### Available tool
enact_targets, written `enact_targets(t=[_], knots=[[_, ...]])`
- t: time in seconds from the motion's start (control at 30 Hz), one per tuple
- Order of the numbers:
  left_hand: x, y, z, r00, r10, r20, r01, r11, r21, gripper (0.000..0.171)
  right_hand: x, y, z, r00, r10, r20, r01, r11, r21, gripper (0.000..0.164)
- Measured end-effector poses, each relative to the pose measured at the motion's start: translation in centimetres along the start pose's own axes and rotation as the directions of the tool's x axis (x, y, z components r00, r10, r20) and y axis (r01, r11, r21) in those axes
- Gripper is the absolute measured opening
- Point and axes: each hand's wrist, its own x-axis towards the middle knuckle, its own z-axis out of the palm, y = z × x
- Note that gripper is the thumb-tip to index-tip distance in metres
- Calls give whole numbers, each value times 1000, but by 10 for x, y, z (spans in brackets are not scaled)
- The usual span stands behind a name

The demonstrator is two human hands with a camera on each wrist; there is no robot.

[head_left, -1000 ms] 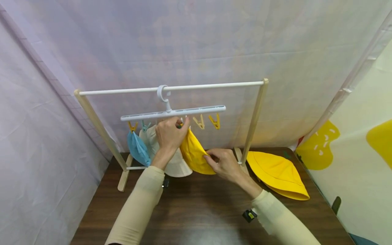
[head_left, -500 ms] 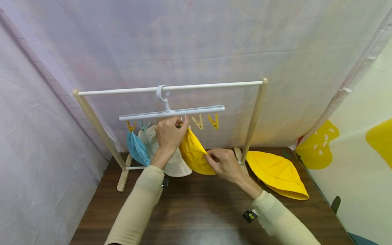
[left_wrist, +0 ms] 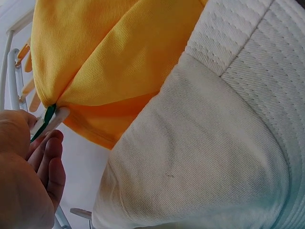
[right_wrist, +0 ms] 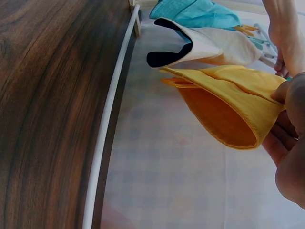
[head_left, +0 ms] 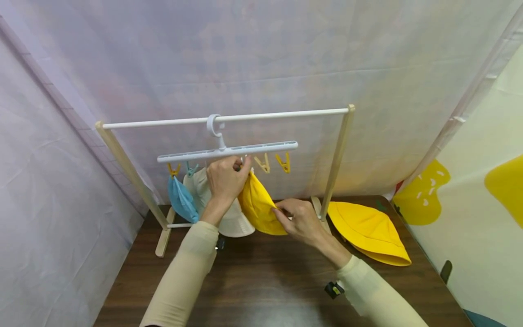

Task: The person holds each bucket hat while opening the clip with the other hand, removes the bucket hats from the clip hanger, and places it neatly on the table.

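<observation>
In the head view, my left hand (head_left: 227,178) is raised just under the white hanger (head_left: 229,151). Its thumb and fingers pinch a white clothespin (left_wrist: 61,116) at the top of a yellow hat (head_left: 259,204); a dark green strip (left_wrist: 46,121) shows there in the left wrist view. My right hand (head_left: 301,220) pinches the yellow hat's brim between thumb and fingers. The hat hangs on a slant between both hands. Behind my left wrist hang a cream bucket hat (head_left: 234,222) and a light blue hat (head_left: 181,200), the blue one from an orange clothespin (head_left: 173,170).
The hanger hooks over the white rail of a wooden-sided rack (head_left: 286,113). Two clothespins, pale yellow (head_left: 263,163) and deeper yellow (head_left: 283,162), dangle at its right end. Another yellow hat (head_left: 369,231) lies on the brown table (head_left: 261,290), right of the rack.
Both hands keep their hold on the clothespin and brim. The yellow hat's lower edge sits very slightly lower, and the rack has shifted a little left in the head view.
</observation>
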Motion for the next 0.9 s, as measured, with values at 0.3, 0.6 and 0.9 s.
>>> enact_targets(t=[0.3, 0.6, 0.9], knots=[[2, 2, -3, 998, -30, 61, 29, 999, 20, 44, 0, -1, -3, 1000, -17, -5, 17, 1000, -2, 15], [2, 3, -2, 998, -28, 63, 27, 1000, 16, 44, -3, 0, -4, 999, -43, -22, 43, 999, 16, 7], [2, 3, 3, 1000, 7, -14, -8, 1000, -14, 41, -7, -2, -9, 1000, -19, 3, 19, 1000, 7, 5]])
